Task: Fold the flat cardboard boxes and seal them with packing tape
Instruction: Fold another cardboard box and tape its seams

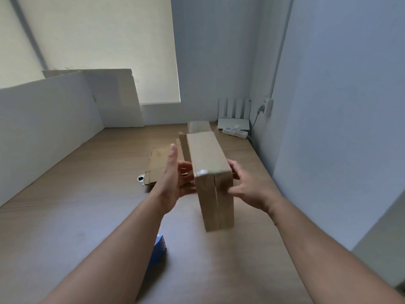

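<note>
A folded brown cardboard box is between my two hands above the wooden table. Its near end face shows a centre seam, and a shiny bit of tape sits on its top corner. My left hand presses its left side with fairly straight fingers. My right hand grips the right side, thumb on the near face and fingers round the far edge. A flat cardboard box lies on the table behind my left hand. A tape roll peeks out at its near left corner.
Another folded box stands at the back of the table. A white router and a power strip sit in the back right corner by the wall. White boards line the left side. A blue object lies under my left forearm.
</note>
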Motion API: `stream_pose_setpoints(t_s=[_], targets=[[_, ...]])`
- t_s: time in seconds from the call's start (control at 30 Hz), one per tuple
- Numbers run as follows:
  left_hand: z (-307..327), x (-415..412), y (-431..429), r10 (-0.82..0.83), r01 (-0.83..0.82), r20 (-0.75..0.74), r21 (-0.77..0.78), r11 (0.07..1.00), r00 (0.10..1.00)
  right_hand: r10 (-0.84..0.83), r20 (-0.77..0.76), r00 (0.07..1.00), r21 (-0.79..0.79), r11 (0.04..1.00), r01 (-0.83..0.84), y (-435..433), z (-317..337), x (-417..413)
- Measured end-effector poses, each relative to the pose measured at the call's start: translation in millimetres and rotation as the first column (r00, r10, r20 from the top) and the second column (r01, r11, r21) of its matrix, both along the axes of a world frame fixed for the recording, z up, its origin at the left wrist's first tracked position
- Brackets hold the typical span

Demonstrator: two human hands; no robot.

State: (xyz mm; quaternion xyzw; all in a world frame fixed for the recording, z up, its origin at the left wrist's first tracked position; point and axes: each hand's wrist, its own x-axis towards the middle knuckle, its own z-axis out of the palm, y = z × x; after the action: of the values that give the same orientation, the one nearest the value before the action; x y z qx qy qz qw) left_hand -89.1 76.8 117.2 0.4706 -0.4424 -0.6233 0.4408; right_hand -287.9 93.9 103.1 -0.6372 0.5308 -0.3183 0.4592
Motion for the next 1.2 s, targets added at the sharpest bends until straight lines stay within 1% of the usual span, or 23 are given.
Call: stream_pose_setpoints(t_s=[0.03,0.1,0.2,0.27,0.4,0.47,0.5,0.57,0.63,0.67,0.73,0.77,0.8,0.83,0.9,0.93,0.97,1.03,1.1,1.13,1.2], targets=[[-0.1,1.8,1.3,0.016,-0.016,-0.02,0.016,1.0,1.0,0.003,-0.025,1.0,-0.013,1.0,-0.004,1.4,-3.0,-3.6],[-7.6,6.0,4.1,0.018,-0.018,0.008,0.053,0.998,1.0,-0.041,-0.038,0.998,0.0,0.999,0.041,4.9,-10.8,-8.4],[-26.6,7.1,13.3,-0.036,0.02,0.125,0.132,0.991,0.991,-0.091,-0.05,0.995,0.101,0.99,0.096,12.9,-20.1,-5.4],[-37.0,6.2,18.5,-0.059,0.025,0.178,0.185,0.982,0.982,-0.084,-0.092,0.992,0.174,0.98,0.099,14.7,-27.1,1.0],[-44.3,5.4,23.8,-0.11,0.046,0.271,0.232,0.972,0.956,-0.056,-0.156,0.986,0.303,0.948,0.102,17.4,-39.7,12.7],[-45.7,6.6,24.7,-0.143,0.074,0.246,0.269,0.96,0.959,-0.03,-0.147,0.989,0.319,0.945,0.076,19.1,-43.5,15.4],[-46.6,7.2,25.5,-0.147,0.085,0.207,0.284,0.955,0.967,-0.017,-0.143,0.99,0.313,0.948,0.061,19.4,-45.3,15.7],[-50.0,9.2,27.4,-0.11,0.071,0.108,0.312,0.947,0.988,0.005,-0.114,0.993,0.311,0.95,0.031,20.3,-46.9,15.2],[-55.7,12.7,27.1,-0.057,0.035,0.059,0.318,0.947,0.997,-0.009,-0.082,0.997,0.305,0.952,0.033,20.6,-46.0,12.5],[-57.6,14.8,26.3,-0.037,0.014,0.066,0.31,0.951,0.997,-0.043,-0.052,0.998,0.284,0.957,0.056,19.7,-44.8,9.8],[-56.7,16.4,23.5,-0.018,-0.02,0.134,0.275,0.961,0.991,-0.132,0.041,0.99,0.252,0.961,0.117,18.0,-37.6,7.7],[-54.2,15.5,22.5,-0.024,-0.029,0.196,0.261,0.965,0.98,-0.165,0.079,0.983,0.244,0.959,0.141,17.2,-32.6,8.4],[-51.2,14.1,21.6,-0.04,-0.03,0.276,0.244,0.969,0.96,-0.187,0.086,0.979,0.237,0.958,0.162,16.4,-27.4,10.5],[-49.5,12.1,20.0,-0.06,-0.022,0.369,0.216,0.976,0.927,-0.194,0.045,0.98,0.216,0.96,0.18,15.0,-24.0,13.6],[-50.2,7.7,18.3,-0.084,0.016,0.546,0.128,0.992,0.834,-0.147,-0.151,0.978,0.135,0.977,0.167,13.3,-21.6,20.5],[-51.0,6.0,17.6,-0.076,0.03,0.608,0.086,0.996,0.79,-0.118,-0.247,0.962,0.106,0.983,0.148,13.3,-21.8,23.5],[-52.9,4.8,17.0,-0.064,0.036,0.649,0.057,0.998,0.758,-0.103,-0.308,0.946,0.089,0.987,0.137,12.7,-24.1,25.2],[-57.2,3.2,16.9,-0.022,0.01,0.667,0.022,1.0,0.744,-0.134,-0.362,0.923,0.038,0.987,0.158,11.0,-29.9,25.0],[-58.3,2.1,19.2,0.03,-0.026,0.648,-0.015,1.0,0.761,-0.206,-0.392,0.897,-0.07,0.978,0.194,11.2,-32.2,22.4],[-57.2,1.1,20.0,0.059,-0.045,0.64,-0.039,0.998,0.766,-0.243,-0.376,0.894,-0.118,0.97,0.214,11.6,-32.2,21.0],[-49.5,-2.4,22.9,0.145,-0.105,0.613,-0.1,0.989,0.777,-0.318,-0.296,0.901,-0.213,0.941,0.263,11.5,-28.5,20.7]])
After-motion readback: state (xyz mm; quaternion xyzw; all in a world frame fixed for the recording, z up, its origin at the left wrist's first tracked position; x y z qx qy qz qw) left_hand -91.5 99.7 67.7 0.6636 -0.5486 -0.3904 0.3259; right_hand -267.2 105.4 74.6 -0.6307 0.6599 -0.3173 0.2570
